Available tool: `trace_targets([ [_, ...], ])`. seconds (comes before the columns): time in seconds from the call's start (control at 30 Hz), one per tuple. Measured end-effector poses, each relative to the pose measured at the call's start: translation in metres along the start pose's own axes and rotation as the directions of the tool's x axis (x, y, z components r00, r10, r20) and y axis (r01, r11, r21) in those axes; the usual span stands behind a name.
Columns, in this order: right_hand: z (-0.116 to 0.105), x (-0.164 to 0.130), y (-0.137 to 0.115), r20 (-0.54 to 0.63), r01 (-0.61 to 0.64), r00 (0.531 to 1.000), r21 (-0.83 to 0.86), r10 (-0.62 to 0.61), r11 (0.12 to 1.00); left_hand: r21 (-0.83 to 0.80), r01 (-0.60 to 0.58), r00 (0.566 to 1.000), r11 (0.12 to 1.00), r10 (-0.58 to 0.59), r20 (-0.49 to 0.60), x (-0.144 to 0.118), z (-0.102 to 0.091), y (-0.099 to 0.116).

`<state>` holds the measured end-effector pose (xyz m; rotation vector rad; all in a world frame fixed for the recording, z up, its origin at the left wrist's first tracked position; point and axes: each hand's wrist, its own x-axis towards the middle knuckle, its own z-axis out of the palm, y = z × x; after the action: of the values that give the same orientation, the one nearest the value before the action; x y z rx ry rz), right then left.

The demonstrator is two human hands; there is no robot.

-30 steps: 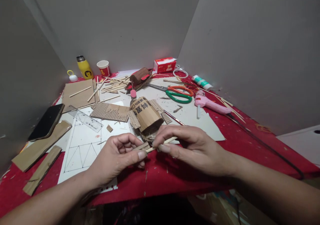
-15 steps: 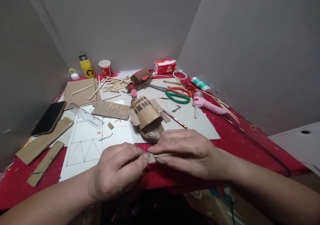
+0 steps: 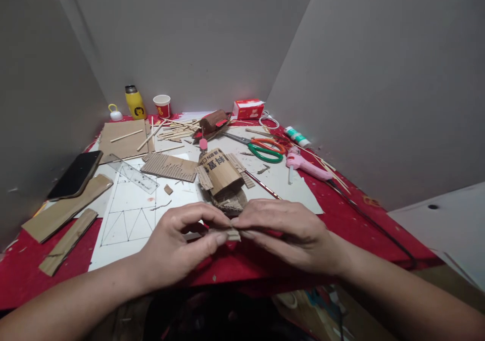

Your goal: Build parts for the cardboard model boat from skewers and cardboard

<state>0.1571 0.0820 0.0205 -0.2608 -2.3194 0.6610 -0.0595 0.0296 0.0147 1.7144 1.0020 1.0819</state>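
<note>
My left hand (image 3: 178, 247) and my right hand (image 3: 291, 232) meet over the near edge of the red table (image 3: 352, 214). Both pinch a small cardboard strip (image 3: 232, 234) between thumb and fingertips; only its short middle shows between them. Just beyond the fingers stands a cardboard model boat (image 3: 223, 178) with a curved printed roof and a frayed hull. It rests on a grey card sheet (image 3: 288, 179), apart from my hands.
A white sheet with drawn triangles (image 3: 131, 214), a clear ruler (image 3: 132, 174), corrugated card (image 3: 168, 166), a phone (image 3: 76, 174) and cardboard strips (image 3: 64, 209) lie left. Scissors (image 3: 265, 148), a pink glue gun (image 3: 306, 165), sticks (image 3: 174, 128), a yellow bottle (image 3: 135, 102) and a cup (image 3: 162, 105) lie farther back.
Both hands dropped toward the table's near edge, then rose a little and closed together. The stick that jutted from my right fingers is no longer seen; only a short strip shows.
</note>
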Motion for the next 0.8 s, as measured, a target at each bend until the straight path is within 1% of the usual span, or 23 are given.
trace_targets([
  [0.03,0.000,0.000,-0.002,-0.003,-0.043,0.999,0.013,0.043,0.999,-0.070,0.095,0.995,0.993,-0.094,0.011,0.001,0.000,0.001],
  [0.1,0.001,0.000,-0.007,0.001,-0.150,0.989,0.025,0.150,0.988,-0.222,0.251,0.968,0.942,-0.246,0.050,0.002,0.000,0.001],
  [0.13,0.001,0.000,-0.009,0.002,-0.204,0.979,0.032,0.204,0.979,-0.289,0.305,0.952,0.908,-0.295,0.077,0.003,0.000,0.001],
  [0.2,0.001,0.001,-0.012,-0.006,-0.296,0.955,0.061,0.297,0.953,-0.388,0.362,0.932,0.848,-0.340,0.126,0.005,-0.001,0.000],
  [0.33,0.001,0.004,-0.016,0.036,-0.428,0.902,0.191,0.430,0.883,-0.478,0.403,0.915,0.780,-0.349,0.202,0.005,-0.002,-0.004],
  [0.4,0.001,0.005,-0.017,0.062,-0.464,0.884,0.235,0.464,0.854,-0.505,0.416,0.909,0.757,-0.349,0.227,0.005,-0.003,-0.006],
  [0.53,0.003,0.006,-0.020,0.066,-0.514,0.852,0.292,0.519,0.806,-0.516,0.430,0.903,0.741,-0.357,0.239,0.006,-0.002,-0.007],
  [0.6,0.005,0.007,-0.022,0.064,-0.526,0.843,0.297,0.533,0.797,-0.514,0.429,0.903,0.743,-0.364,0.228,0.007,-0.002,-0.007],
  [0.8,0.008,0.006,-0.023,0.002,-0.510,0.852,0.229,0.524,0.829,-0.544,0.418,0.904,0.728,-0.392,0.170,0.009,0.000,-0.007],
])
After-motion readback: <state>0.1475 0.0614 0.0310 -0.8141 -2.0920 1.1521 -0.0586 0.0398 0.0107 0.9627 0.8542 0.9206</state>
